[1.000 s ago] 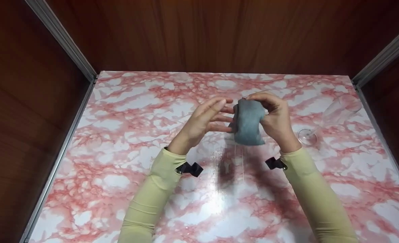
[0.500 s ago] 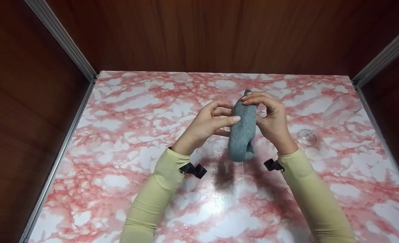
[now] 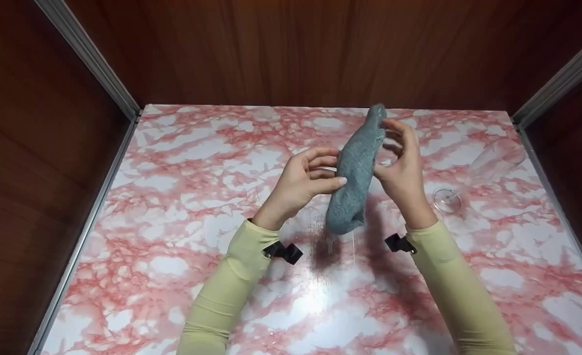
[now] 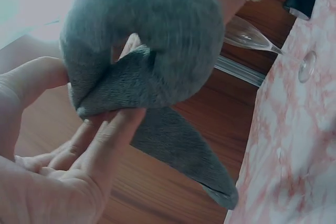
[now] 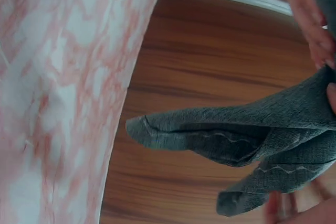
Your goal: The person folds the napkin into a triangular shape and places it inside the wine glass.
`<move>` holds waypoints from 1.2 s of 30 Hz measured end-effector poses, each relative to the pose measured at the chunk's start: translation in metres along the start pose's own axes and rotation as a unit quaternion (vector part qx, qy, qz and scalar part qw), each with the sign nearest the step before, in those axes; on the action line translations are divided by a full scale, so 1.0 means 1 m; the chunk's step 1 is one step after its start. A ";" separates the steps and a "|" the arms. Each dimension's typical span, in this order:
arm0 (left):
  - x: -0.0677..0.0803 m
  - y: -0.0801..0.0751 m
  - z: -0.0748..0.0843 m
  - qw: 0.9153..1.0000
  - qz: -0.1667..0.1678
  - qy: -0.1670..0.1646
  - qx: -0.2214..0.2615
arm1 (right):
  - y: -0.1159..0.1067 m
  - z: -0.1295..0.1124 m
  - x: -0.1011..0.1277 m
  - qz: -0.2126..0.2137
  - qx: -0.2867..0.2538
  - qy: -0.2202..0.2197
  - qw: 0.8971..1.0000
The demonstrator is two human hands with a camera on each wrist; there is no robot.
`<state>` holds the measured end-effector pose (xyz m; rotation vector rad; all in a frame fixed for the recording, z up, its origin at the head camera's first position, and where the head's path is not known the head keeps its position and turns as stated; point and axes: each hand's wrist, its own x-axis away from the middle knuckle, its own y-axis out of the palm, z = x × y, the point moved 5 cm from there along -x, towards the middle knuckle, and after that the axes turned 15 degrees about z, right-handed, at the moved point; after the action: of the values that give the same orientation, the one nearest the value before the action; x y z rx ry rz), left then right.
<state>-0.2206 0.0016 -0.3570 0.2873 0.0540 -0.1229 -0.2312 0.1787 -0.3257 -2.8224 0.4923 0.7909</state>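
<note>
A grey sock (image 3: 355, 172) hangs in the air above the pink marbled table (image 3: 172, 197), stretched slantwise between both hands. My left hand (image 3: 332, 167) pinches its middle between thumb and fingers. My right hand (image 3: 389, 148) holds the upper part from the right, fingers reaching up along the fabric. The sock's top end points toward the back wall; its lower end dangles free. In the left wrist view the sock (image 4: 157, 35) curls over my left hand (image 4: 79, 145). The right wrist view shows two sock (image 5: 236, 135) ends lying one over the other.
A clear stemmed glass (image 3: 488, 165) lies on its side at the table's right edge, foot toward me; it also shows in the left wrist view (image 4: 247, 35). Dark wooden walls (image 3: 320, 49) with metal corner strips (image 3: 88, 54) close in the back and both sides.
The sock was bunched up in my right hand; now it is drawn out long, top end raised toward the back. My left hand has taken hold of its middle.
</note>
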 end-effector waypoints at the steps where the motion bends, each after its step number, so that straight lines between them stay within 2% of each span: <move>1: 0.000 -0.001 0.001 1.000 0.003 0.018 -0.003 | -0.001 0.002 0.000 0.007 0.007 0.025 1.000; 5: 0.000 -0.004 0.004 0.996 0.026 0.080 -0.015 | -0.003 0.019 0.002 0.017 0.006 0.108 0.994; 7: 0.000 -0.006 0.006 0.994 0.041 0.098 -0.012 | -0.002 0.027 0.004 0.001 -0.043 0.142 0.989; 9: 0.000 -0.007 0.008 0.992 0.056 0.111 -0.018 | 0.002 0.032 0.007 -0.027 -0.104 0.178 0.978; 11: 0.000 -0.008 0.008 0.990 0.064 0.120 -0.026 | 0.007 0.029 0.010 -0.058 -0.165 0.206 0.963; 12: 0.001 -0.008 0.008 0.990 0.067 0.124 -0.031 | 0.008 0.027 0.012 -0.067 -0.187 0.218 0.955; 13: 0.001 -0.008 0.007 0.989 0.068 0.127 -0.037 | 0.010 0.024 0.013 -0.076 -0.189 0.223 0.953; 20: 0.000 -0.011 0.002 0.987 0.072 0.135 -0.056 | 0.015 0.018 0.014 -0.125 -0.123 0.203 0.963; 23: 0.001 -0.010 0.002 0.987 0.076 0.134 -0.051 | 0.015 0.018 0.013 -0.114 -0.136 0.203 0.963; 27: 0.007 -0.006 0.009 0.990 0.073 0.116 -0.045 | 0.014 0.018 0.012 -0.094 -0.155 0.196 0.964; 32: 0.013 -0.003 0.017 0.990 0.053 0.099 -0.083 | 0.013 0.019 0.011 -0.083 -0.172 0.190 0.963; 36: 0.013 -0.002 0.019 0.986 0.048 0.112 -0.113 | 0.014 0.019 0.011 -0.098 -0.159 0.179 0.966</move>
<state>-0.2076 -0.0074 -0.3407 0.0764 0.2756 0.0132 -0.2367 0.1676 -0.3489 -3.2651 0.1315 0.3454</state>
